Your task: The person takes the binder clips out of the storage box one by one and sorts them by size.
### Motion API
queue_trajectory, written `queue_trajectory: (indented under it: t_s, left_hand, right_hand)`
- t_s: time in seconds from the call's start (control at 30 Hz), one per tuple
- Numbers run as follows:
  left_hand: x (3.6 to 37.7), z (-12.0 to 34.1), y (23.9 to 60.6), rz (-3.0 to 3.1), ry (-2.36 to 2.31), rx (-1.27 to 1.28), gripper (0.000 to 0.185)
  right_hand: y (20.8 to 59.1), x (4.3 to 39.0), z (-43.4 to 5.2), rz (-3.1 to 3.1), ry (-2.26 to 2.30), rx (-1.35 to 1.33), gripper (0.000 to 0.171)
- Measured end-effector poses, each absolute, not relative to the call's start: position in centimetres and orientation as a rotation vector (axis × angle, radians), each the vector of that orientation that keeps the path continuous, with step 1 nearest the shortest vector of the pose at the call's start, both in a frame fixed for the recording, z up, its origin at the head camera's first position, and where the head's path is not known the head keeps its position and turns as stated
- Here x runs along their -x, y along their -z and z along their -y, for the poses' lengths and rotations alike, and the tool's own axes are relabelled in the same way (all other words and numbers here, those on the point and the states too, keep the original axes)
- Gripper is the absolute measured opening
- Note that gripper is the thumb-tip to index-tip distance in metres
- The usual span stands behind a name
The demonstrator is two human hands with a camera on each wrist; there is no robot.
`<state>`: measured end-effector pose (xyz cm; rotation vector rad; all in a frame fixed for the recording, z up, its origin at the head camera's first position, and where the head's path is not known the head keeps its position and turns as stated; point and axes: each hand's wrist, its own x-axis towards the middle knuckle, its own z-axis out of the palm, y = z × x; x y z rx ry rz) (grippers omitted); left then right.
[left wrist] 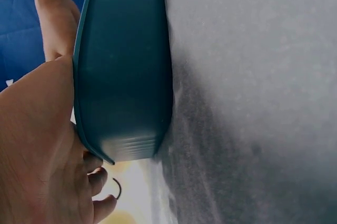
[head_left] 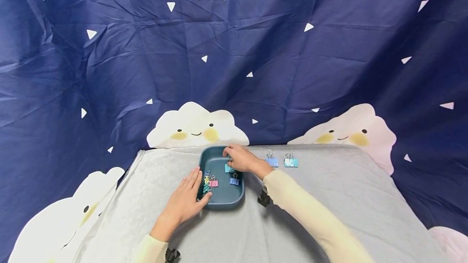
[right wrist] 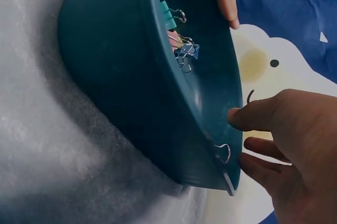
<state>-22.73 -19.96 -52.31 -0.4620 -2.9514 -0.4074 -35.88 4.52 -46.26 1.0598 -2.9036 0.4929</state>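
A dark teal plastic bin (head_left: 224,205) stands on the cloth. On its left rim rests my left hand (head_left: 186,198), fingers straight, thumb over the front corner. My right hand (head_left: 241,158) hangs over the bin's back right corner with its fingers apart, holding nothing that shows. Just below it lies a turquoise binder clip (head_left: 229,169); only its wire loop (right wrist: 225,153) shows in the right wrist view. Inside the bin are also a blue binder clip (head_left: 235,180), a pink binder clip (head_left: 213,183) and several small yellow, green and blue ones along the left wall.
Right of the bin, a blue binder clip (head_left: 271,162) and a turquoise binder clip (head_left: 291,161) lie near the back edge of the grey cloth (head_left: 329,190). A navy curtain (head_left: 226,80) with clouds hangs right behind.
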Motion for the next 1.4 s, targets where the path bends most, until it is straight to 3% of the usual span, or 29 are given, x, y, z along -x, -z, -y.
queue_trajectory:
  t_s: [0.4,0.77,1.4]
  left_hand:
    - [22.7,19.7,52.3,2.910,0.404,0.472,0.087]
    - [22.6,19.5,52.2,2.921,0.425,0.466,0.087]
    - [22.6,19.6,52.0,2.935,0.427,0.461,0.087]
  right_hand:
    - [47.1,36.0,-4.6,3.002,-0.425,-1.028,0.041]
    - [47.9,35.8,-4.7,2.794,-0.406,-1.195,0.014]
    - [48.9,35.0,-4.9,2.691,-0.302,-1.181,0.029]
